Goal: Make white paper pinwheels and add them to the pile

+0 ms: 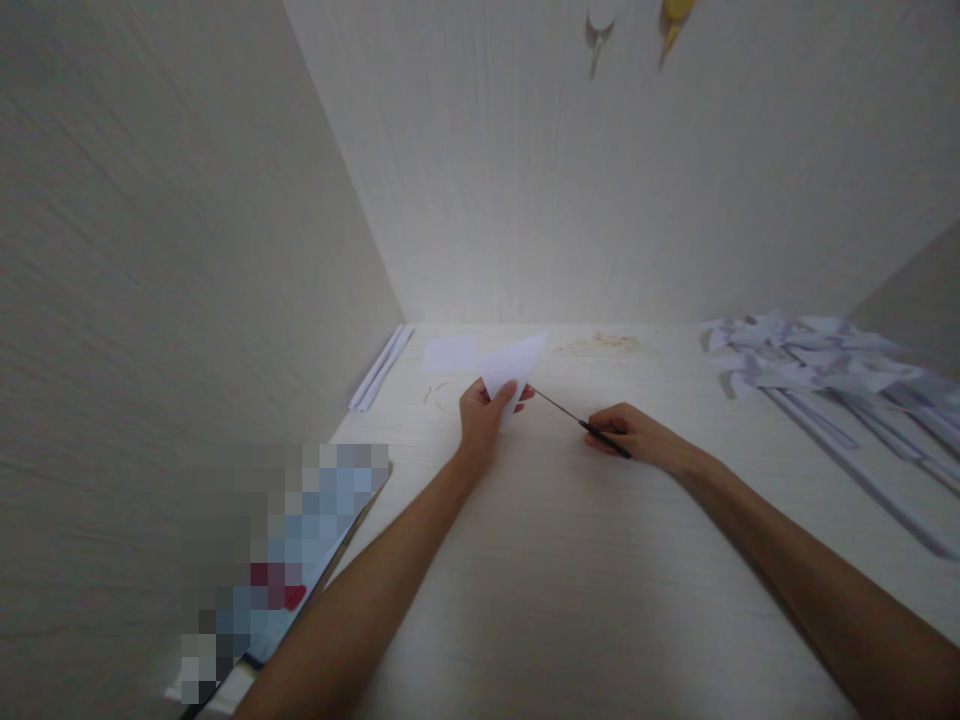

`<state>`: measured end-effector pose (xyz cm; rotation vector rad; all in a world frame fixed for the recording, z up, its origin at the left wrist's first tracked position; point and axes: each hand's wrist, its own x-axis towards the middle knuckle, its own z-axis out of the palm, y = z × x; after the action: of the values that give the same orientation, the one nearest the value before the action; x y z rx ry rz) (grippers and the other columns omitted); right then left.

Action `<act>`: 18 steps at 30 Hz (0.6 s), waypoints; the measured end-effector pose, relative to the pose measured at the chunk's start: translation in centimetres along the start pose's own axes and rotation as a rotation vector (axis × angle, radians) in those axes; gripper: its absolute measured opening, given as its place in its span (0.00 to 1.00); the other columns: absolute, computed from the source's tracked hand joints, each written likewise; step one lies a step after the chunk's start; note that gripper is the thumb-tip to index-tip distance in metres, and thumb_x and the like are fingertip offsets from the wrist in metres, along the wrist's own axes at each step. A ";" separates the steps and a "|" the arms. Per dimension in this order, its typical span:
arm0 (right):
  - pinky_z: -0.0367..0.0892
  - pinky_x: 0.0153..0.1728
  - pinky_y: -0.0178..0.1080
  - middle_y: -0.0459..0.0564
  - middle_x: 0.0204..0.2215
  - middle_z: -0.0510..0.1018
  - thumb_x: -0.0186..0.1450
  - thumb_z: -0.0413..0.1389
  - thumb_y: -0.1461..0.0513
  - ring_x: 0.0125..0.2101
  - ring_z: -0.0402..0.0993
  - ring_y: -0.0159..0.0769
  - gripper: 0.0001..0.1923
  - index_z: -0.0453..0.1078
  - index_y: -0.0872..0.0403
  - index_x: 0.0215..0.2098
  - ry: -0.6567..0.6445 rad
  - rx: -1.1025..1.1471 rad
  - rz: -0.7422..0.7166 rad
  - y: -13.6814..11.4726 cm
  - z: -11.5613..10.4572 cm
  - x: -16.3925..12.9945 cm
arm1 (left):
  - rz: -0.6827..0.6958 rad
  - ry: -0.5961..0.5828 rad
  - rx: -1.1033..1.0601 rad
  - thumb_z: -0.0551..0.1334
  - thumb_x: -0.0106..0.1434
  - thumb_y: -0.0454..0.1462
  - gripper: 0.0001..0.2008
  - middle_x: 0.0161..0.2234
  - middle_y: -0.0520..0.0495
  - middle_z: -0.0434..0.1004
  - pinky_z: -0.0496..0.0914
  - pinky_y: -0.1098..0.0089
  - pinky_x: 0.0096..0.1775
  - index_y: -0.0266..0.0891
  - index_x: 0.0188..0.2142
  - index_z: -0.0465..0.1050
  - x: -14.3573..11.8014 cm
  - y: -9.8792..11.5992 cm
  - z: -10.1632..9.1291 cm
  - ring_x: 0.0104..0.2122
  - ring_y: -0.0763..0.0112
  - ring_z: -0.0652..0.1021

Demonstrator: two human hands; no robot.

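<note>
My left hand [486, 405] is closed on a white piece of paper [514, 362], thumb in front and fingers behind. The paper looks folded, with one pointed corner up to the right. In my right hand [619, 428] is a thin-bladed cutting tool [604, 440] with a black handle. It shows edge-on, so I cannot tell if it is a knife or scissors. The blade points up-left, and its tip lies close to my left fingertips and the paper's lower right edge. Behind the left hand, a flat white sheet [448, 353] lies on the table.
Rolled white paper sticks [381, 368] lie along the left wall. Several white paper pinwheel-like shapes on sticks [806, 350] are piled at right. A partly blurred-out flat object [319, 545] is at left. A white hook [601, 18] and a yellow hook [677, 12] are on the back wall.
</note>
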<state>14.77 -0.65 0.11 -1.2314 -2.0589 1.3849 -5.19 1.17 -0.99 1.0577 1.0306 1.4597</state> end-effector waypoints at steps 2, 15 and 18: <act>0.41 0.17 0.31 0.39 0.15 0.50 0.54 0.51 0.52 0.16 0.46 0.23 0.18 0.52 0.55 0.16 0.001 -0.011 0.006 0.0 0.0 0.0 | -0.003 0.000 0.002 0.62 0.48 0.43 0.16 0.29 0.43 0.77 0.68 0.70 0.30 0.33 0.33 0.69 0.0 0.0 0.0 0.29 0.67 0.77; 0.42 0.16 0.31 0.39 0.15 0.50 0.54 0.51 0.51 0.16 0.46 0.23 0.19 0.53 0.55 0.16 -0.010 -0.001 0.014 0.1 0.0 0.0 | 0.002 -0.018 -0.013 0.63 0.48 0.41 0.15 0.28 0.44 0.77 0.68 0.71 0.30 0.34 0.33 0.70 0.0 -0.1 -0.1 0.29 0.68 0.77; 0.42 0.16 0.31 0.39 0.15 0.50 0.54 0.51 0.52 0.16 0.46 0.23 0.18 0.53 0.55 0.16 -0.009 0.001 0.017 0.2 -0.1 0.0 | 0.001 -0.019 -0.021 0.63 0.48 0.41 0.15 0.28 0.44 0.77 0.68 0.70 0.30 0.34 0.34 0.69 0.0 0.0 -0.1 0.29 0.68 0.77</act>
<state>14.87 -0.57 -0.01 -1.2469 -2.0586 1.4013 -5.26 1.18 -1.04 1.0550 0.9991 1.4554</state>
